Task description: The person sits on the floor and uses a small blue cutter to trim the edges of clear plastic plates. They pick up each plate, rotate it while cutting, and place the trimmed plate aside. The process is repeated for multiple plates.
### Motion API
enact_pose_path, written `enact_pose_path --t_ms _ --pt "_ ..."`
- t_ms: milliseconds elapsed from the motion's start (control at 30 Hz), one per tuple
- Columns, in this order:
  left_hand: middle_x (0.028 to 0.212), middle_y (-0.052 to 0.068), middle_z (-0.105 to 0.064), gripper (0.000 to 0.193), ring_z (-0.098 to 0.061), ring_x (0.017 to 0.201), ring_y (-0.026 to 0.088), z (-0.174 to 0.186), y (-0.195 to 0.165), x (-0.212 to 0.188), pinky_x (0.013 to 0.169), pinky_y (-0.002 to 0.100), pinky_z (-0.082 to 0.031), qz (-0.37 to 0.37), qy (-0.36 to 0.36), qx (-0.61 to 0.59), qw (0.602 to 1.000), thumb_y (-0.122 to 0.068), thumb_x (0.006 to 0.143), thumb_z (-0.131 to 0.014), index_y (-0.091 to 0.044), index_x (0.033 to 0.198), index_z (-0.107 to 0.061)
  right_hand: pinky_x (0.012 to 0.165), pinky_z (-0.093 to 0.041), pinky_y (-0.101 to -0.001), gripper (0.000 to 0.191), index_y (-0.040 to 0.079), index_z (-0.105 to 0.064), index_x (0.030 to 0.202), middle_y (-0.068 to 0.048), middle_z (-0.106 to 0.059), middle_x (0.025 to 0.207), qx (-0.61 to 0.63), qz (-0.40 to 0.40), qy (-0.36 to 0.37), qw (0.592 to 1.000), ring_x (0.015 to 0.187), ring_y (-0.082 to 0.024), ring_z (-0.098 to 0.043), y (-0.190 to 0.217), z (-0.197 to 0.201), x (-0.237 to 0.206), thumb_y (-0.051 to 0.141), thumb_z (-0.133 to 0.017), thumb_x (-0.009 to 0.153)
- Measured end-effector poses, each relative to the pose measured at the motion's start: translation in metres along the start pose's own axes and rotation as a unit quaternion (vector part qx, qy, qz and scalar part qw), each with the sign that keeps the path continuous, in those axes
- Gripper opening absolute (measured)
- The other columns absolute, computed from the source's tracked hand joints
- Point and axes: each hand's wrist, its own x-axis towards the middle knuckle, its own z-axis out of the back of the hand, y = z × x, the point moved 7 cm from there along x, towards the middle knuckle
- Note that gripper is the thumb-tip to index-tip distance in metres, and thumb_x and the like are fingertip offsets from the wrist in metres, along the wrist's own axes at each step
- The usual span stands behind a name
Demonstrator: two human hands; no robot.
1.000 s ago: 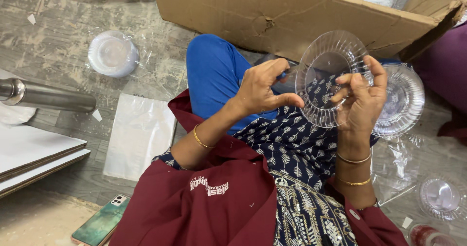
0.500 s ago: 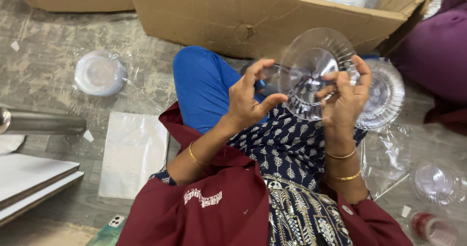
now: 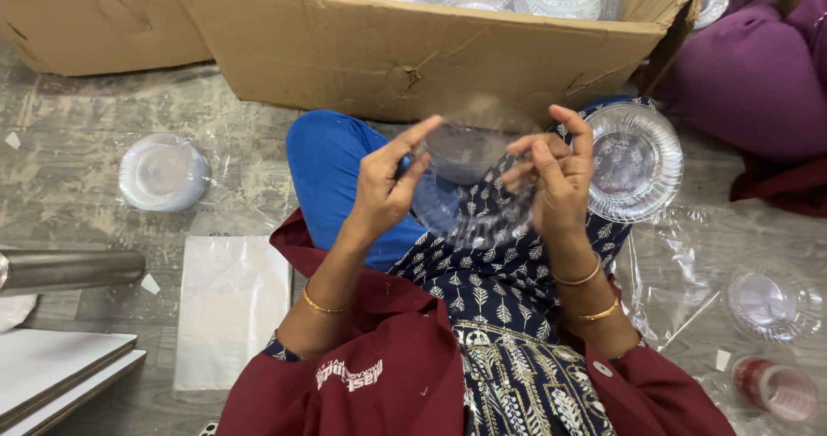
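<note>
I hold a clear plastic bowl [image 3: 465,165] between both hands above my lap; it is blurred by motion. My left hand [image 3: 389,182] grips its left edge with the index finger raised. My right hand [image 3: 556,177] grips its right edge with fingers curled. Just right of my right hand, a stack of clear ribbed bowls [image 3: 633,160] rests on my knee.
An open cardboard box [image 3: 405,48] with several clear bowls stands in front of me. A wrapped bowl stack [image 3: 162,173] and a flat white bag [image 3: 231,307] lie at the left. A clear bowl [image 3: 767,302] and a tape roll [image 3: 775,386] lie at the right. A person in purple [image 3: 767,65] sits at the far right.
The clear bowl has dropped from upright in front of the box to a lower, tilted position over my lap. Both hands moved down with it and the view shifted.
</note>
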Motion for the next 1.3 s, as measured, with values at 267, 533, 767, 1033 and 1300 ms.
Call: enact_pose_path --t_ms 267,533,767,1033,1300 --pt "0.118 0.013 -0.074 0.038 -0.058 0.074 0.009 -0.01 -0.002 -0.009 0.067 0.023 -0.049 -0.004 -0.074 0.041 0.996 0.002 0.102 -0.065 -0.005 0.14 -0.06 0.054 -0.055 -0.0268 0.024 0.003 -0.057 0.136 -0.016 -0.073 0.101 -0.02 0.026 -0.013 0.999 0.07 -0.019 -0.071 -0.003 0.005 0.001 0.007 -0.051 0.112" --pt "0.076 0.004 -0.061 0.053 -0.05 0.057 0.009 -0.037 0.0 -0.03 0.056 0.026 -0.043 0.055 -0.1 0.037 0.993 -0.004 0.103 -0.067 -0.005 0.153 -0.048 0.058 -0.056 -0.0296 0.024 0.005 -0.049 0.139 -0.017 -0.072 0.105 0.041 0.071 -0.115 0.99 0.071 -0.021 -0.071 0.002 0.028 0.007 0.011 -0.048 0.116" --pt "0.08 0.007 -0.063 0.068 -0.062 0.069 0.017 -0.053 -0.019 -0.037 0.067 0.03 -0.053 -0.018 -0.094 0.044 0.994 -0.011 0.1 -0.074 -0.002 0.157 -0.038 0.06 -0.055 -0.0321 0.024 0.008 -0.043 0.14 -0.017 -0.068 0.111 0.081 0.109 -0.174 0.975 0.074 -0.021 -0.067 0.002 0.037 0.005 0.015 -0.045 0.118" --pt "0.08 0.006 -0.065 0.083 -0.063 0.068 0.019 -0.067 -0.026 -0.046 0.065 0.032 -0.053 -0.05 -0.066 0.09 0.992 -0.01 0.089 -0.085 0.001 0.156 -0.037 0.059 -0.054 -0.032 0.025 0.012 -0.04 0.14 -0.015 -0.065 0.111 0.099 0.117 -0.202 0.967 0.075 -0.019 -0.065 0.011 0.036 0.002 0.02 -0.043 0.117" --pt "0.08 0.004 -0.062 0.07 -0.062 0.069 0.016 -0.069 -0.022 -0.056 0.063 0.03 -0.053 -0.077 -0.022 0.035 0.996 -0.018 0.092 -0.083 -0.002 0.15 -0.047 0.058 -0.054 -0.0308 0.024 0.01 -0.041 0.141 -0.015 -0.066 0.112 0.062 0.151 -0.191 0.968 0.074 -0.018 -0.064 0.026 0.037 0.004 0.018 -0.044 0.119"
